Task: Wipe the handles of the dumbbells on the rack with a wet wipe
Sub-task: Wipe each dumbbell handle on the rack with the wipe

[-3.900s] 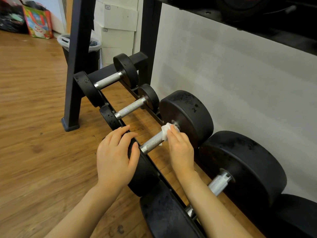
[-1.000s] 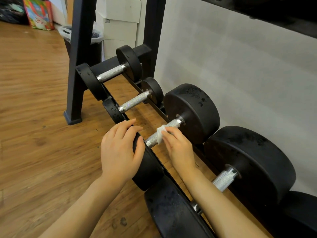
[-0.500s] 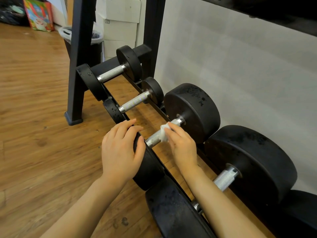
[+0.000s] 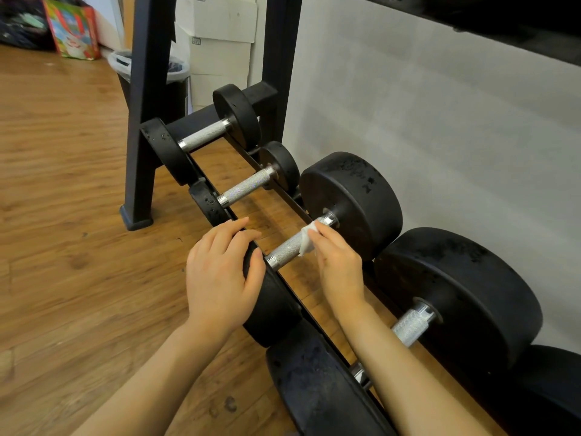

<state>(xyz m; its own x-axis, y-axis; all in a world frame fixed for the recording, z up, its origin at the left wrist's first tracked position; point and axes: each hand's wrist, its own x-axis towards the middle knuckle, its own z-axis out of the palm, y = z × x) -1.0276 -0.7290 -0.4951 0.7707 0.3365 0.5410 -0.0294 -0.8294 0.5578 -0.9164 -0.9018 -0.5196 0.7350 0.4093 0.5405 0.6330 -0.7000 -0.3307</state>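
Several black dumbbells with knurled steel handles lie across the low rack [image 4: 276, 190]. My right hand [image 4: 338, 262] presses a white wet wipe [image 4: 306, 239] around the handle [image 4: 284, 251] of the third dumbbell, near its far weight [image 4: 355, 199]. My left hand [image 4: 220, 272] rests flat on that dumbbell's near weight [image 4: 270, 306], fingers spread over its top edge. Two smaller dumbbells, one with handle [image 4: 246, 185] and one with handle [image 4: 204, 135], lie further left. A bigger dumbbell, its handle [image 4: 410, 324] partly hidden by my right forearm, lies to the right.
The rack's black upright post [image 4: 141, 111] stands on the wooden floor [image 4: 63, 215] to the left. Behind it are a lined bin [image 4: 179, 70], stacked white boxes [image 4: 220, 42] and a colourful bag [image 4: 74, 31]. A grey wall [image 4: 440, 121] runs behind the rack; an upper shelf [image 4: 503, 23] overhangs.
My right hand has slid the wipe back and forth along the third dumbbell's handle, and it now sits closer to the far weight. My left hand has stayed on the near weight.
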